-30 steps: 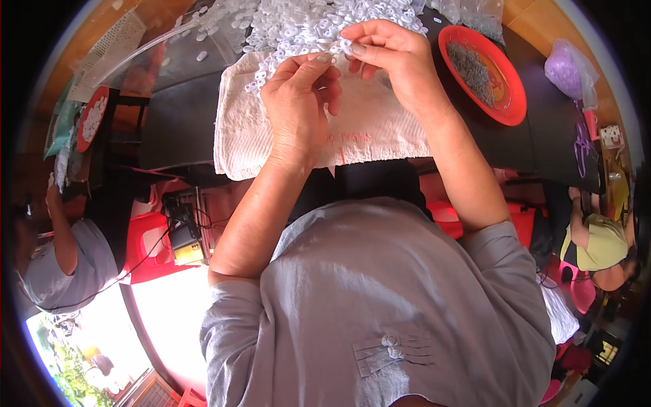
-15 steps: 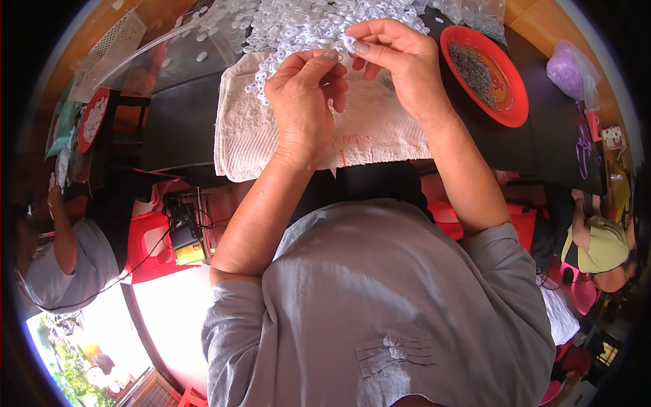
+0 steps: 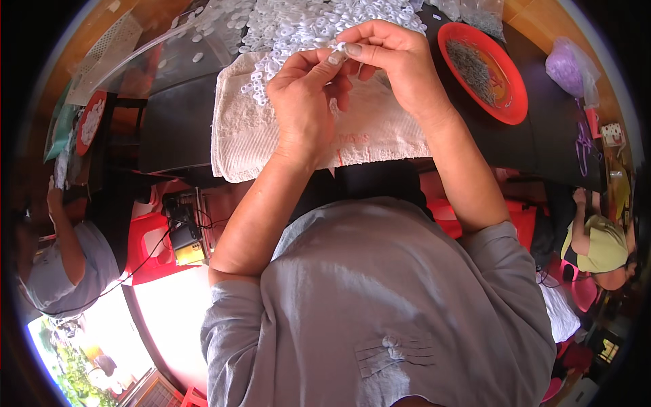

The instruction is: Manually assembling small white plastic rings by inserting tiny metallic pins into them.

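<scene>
Fingertips of both our hands meet on one small white ring [image 3: 337, 47], held up just over the far edge of the towel [image 3: 380, 139]. Our left hand [image 3: 305, 102] pinches it between thumb and forefinger, the other fingers curled loosely; our right hand [image 3: 393, 64] closes its thumb and forefinger on the same spot, and whether it also holds a thin metal piece we cannot tell. Beyond the hands lies the heap of white rings [image 3: 312, 24], spilling onto the towel. To the right sits a red plate [image 3: 512, 102] of fine metal pieces, well apart from the heap. We judge the step to be fitting or working a single ring; the next move seems to call for a steady pinch and small, exact finger motion so the ring does not slip back into the heap.
</scene>
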`<action>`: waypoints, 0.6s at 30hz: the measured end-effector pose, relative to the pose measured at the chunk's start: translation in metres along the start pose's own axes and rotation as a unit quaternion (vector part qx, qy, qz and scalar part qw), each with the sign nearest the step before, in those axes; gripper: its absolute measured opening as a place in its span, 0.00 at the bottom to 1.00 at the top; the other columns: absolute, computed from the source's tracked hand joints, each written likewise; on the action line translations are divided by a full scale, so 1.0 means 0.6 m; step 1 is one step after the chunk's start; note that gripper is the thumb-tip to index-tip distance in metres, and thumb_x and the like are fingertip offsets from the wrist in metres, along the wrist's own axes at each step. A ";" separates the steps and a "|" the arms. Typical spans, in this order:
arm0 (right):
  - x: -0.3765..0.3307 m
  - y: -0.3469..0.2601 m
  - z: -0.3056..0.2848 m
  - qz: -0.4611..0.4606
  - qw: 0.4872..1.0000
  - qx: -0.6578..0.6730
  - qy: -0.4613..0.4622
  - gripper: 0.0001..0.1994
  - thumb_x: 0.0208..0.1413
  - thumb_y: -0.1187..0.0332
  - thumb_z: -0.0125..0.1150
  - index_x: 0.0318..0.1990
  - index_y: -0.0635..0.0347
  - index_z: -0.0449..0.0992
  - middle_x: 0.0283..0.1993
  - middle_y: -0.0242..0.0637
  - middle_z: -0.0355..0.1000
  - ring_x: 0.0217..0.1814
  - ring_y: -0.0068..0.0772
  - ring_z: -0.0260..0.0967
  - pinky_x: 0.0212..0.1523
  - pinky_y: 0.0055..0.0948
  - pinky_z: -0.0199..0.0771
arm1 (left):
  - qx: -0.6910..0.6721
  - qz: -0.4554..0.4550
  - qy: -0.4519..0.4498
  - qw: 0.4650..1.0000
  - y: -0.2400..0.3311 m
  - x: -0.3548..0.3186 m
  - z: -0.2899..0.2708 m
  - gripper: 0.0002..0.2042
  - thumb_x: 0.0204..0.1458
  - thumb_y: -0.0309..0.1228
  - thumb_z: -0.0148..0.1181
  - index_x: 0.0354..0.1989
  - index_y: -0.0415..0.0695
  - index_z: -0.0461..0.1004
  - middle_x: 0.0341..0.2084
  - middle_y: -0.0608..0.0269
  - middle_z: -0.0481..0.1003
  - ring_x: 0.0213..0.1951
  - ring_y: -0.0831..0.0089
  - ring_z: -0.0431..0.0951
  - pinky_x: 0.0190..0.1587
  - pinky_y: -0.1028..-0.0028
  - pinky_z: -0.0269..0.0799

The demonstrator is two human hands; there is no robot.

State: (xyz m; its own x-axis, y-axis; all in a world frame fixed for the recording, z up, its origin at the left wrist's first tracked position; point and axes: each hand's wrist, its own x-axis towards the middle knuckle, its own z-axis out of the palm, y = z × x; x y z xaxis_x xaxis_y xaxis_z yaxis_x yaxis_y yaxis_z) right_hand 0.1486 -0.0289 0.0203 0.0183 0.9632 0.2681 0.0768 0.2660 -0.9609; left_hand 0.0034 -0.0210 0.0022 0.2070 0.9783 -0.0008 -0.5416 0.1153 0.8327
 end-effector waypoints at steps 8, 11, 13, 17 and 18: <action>0.002 0.004 -0.007 0.056 0.998 0.015 -0.030 0.09 0.55 0.69 0.59 0.41 0.63 0.78 0.31 0.30 0.75 0.30 0.18 0.70 0.32 0.18 0.65 | 0.016 -0.001 -0.025 1.000 0.005 -0.003 -0.009 0.03 0.56 0.21 0.55 0.35 0.34 0.70 0.25 0.54 0.76 0.22 0.73 0.75 0.19 0.77 0.67; 0.002 0.001 -0.009 0.068 0.997 0.020 -0.038 0.09 0.56 0.69 0.59 0.41 0.63 0.78 0.31 0.30 0.75 0.30 0.18 0.70 0.31 0.18 0.65 | 0.016 0.002 -0.034 0.999 0.002 -0.003 -0.012 0.03 0.56 0.21 0.54 0.35 0.34 0.70 0.25 0.54 0.76 0.22 0.72 0.75 0.19 0.77 0.66; 0.002 0.001 -0.010 0.067 0.997 0.023 -0.041 0.09 0.56 0.68 0.58 0.41 0.63 0.78 0.31 0.30 0.75 0.30 0.18 0.70 0.31 0.18 0.65 | 0.004 -0.004 -0.032 0.999 0.001 -0.002 -0.015 0.03 0.56 0.21 0.54 0.36 0.34 0.70 0.25 0.53 0.76 0.22 0.72 0.75 0.19 0.77 0.66; 0.004 0.003 -0.006 0.076 0.996 0.037 -0.028 0.07 0.54 0.69 0.61 0.37 0.63 0.79 0.28 0.30 0.75 0.28 0.19 0.71 0.27 0.18 0.67 | 0.006 -0.012 -0.030 0.999 0.003 -0.002 -0.017 0.04 0.57 0.22 0.53 0.36 0.34 0.69 0.26 0.53 0.76 0.22 0.72 0.75 0.20 0.77 0.66; 0.004 0.005 -0.007 0.076 0.996 0.037 -0.028 0.07 0.54 0.69 0.61 0.37 0.63 0.79 0.28 0.30 0.75 0.28 0.19 0.71 0.27 0.18 0.67 | 0.004 -0.013 -0.029 0.999 0.003 -0.002 -0.017 0.04 0.57 0.22 0.53 0.36 0.33 0.69 0.26 0.53 0.76 0.22 0.71 0.75 0.20 0.76 0.66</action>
State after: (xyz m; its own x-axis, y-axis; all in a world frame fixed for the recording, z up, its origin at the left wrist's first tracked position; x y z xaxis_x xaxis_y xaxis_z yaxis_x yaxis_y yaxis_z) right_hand 0.1531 -0.0260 0.0186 -0.0326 0.9927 0.1161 0.0041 0.1163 -0.9932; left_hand -0.0061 -0.0200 -0.0023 0.2690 0.9631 0.0094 -0.5285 0.1395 0.8374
